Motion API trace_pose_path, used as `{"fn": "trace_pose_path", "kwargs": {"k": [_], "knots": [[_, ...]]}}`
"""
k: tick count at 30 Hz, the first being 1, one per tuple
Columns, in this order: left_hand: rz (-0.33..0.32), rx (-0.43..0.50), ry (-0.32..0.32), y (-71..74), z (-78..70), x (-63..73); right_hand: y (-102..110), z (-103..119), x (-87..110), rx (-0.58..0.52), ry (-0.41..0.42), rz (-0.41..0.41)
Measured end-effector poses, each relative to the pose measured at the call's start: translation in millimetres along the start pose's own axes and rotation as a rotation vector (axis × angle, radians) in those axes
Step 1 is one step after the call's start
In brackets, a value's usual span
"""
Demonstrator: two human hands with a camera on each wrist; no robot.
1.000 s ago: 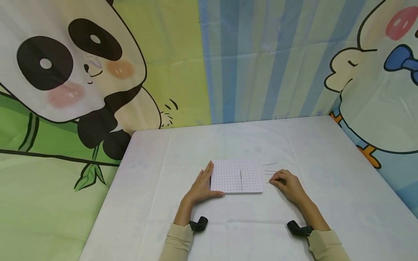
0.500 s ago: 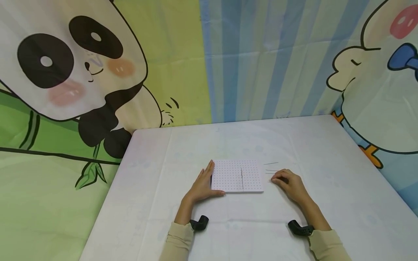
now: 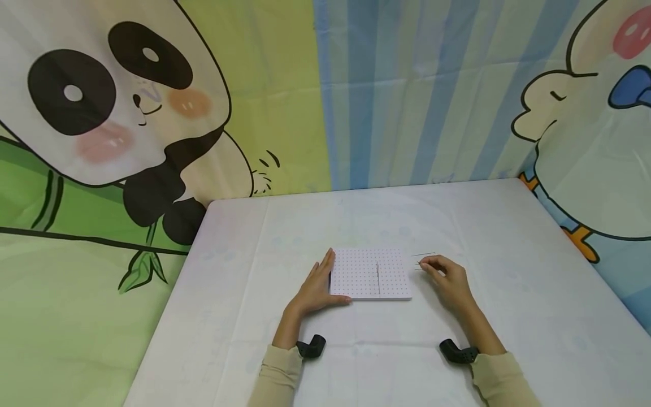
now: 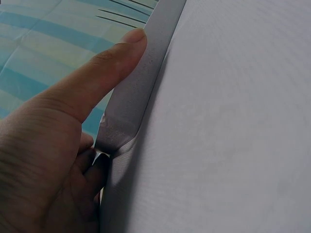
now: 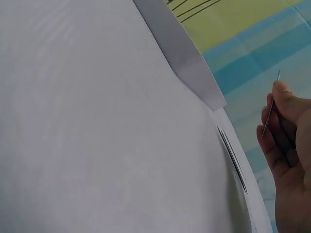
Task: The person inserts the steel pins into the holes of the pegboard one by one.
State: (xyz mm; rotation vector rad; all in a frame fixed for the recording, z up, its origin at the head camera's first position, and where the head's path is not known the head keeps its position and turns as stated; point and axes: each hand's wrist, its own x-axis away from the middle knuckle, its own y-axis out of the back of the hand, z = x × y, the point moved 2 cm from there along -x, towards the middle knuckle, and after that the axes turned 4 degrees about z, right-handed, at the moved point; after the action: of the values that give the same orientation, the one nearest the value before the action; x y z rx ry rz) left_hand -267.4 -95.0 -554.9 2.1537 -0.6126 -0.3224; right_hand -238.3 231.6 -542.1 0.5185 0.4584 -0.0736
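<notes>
A white board with a grid of small holes [image 3: 356, 277] lies flat on the table. My left hand [image 3: 312, 291] rests at its near left corner, fingers straight along the left side. Its thumb [image 4: 121, 53] touches the front edge in the left wrist view. My right hand [image 3: 448, 280] is raised just right of the board. In the right wrist view it pinches a thin metal needle [image 5: 271, 109] between thumb and fingers, clear of the table. Several needles [image 4: 121, 14] stand up from the board, looking like one dark line from the head view.
Loose needles [image 5: 233, 160] lie on the white tabletop [image 3: 376, 345] right of the board, partly behind my right hand from the head view. Each wrist wears a black camera. A patterned cloth backdrop [image 3: 285, 102] hangs behind the table.
My right hand has lifted off the table and moved slightly away from me with a needle pinched in it. The left hand and the board keep their places.
</notes>
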Motion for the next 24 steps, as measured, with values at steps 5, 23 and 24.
{"fn": "trace_pose_path", "kwargs": {"k": [5, 23, 24], "knots": [[0.011, 0.005, -0.001, 0.6, 0.9, -0.6, -12, 11, -10.5, -0.175, -0.007, -0.061], [0.017, 0.015, 0.006, 1.6, -0.2, -0.6, -59, 40, -27.1, -0.370, 0.014, -0.074], [0.016, 0.013, 0.006, 1.7, -0.4, -0.6, -61, 45, -27.7, -0.364, 0.023, -0.064]]}}
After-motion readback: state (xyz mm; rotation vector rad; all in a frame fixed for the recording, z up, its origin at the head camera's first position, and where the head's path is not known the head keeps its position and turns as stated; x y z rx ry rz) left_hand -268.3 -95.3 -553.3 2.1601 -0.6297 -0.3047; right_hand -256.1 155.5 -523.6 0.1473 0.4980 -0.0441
